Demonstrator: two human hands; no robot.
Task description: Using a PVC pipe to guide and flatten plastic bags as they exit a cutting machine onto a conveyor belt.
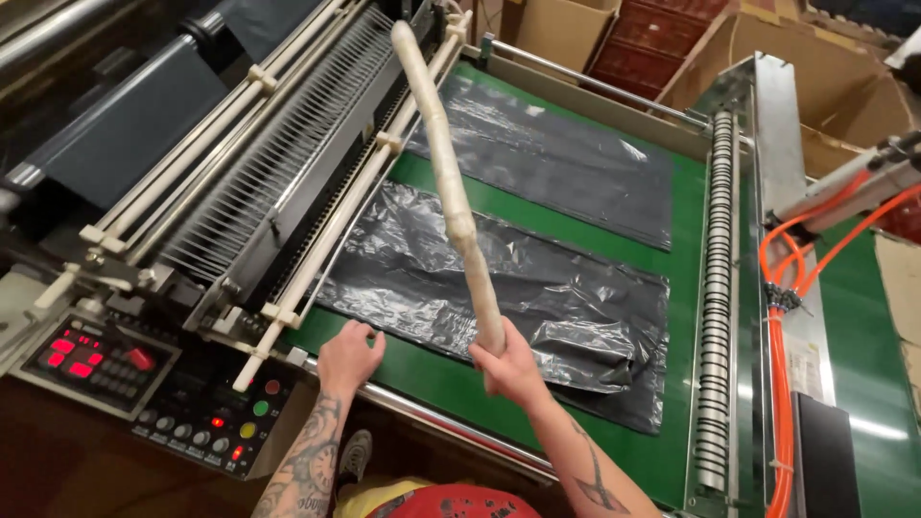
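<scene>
Green covers the flat desk (537, 201) of a bag-making machine, with cardboard boxes (825, 77) behind it. Two stacks of black plastic bags lie on the green: the far stack (556, 153) is flat, and the near stack (499, 288) is crumpled, its right corner folded up. The two stacks lie apart, with a green strip between them.

One long pale stick (446, 173) slants over both stacks, rising away from the person. The right hand (508, 369) has its grip closed around the stick's lower end, just over the near stack's front edge. The left hand (347, 353) rests at the desk's front edge, fingers curled down beside the near stack's left corner; its grip holds nothing.

Left of the hands sits one control panel (206, 408) with red displays and coloured buttons. Orange hoses (782, 364) run down the right side beside a coiled spring roller (715, 288).
</scene>
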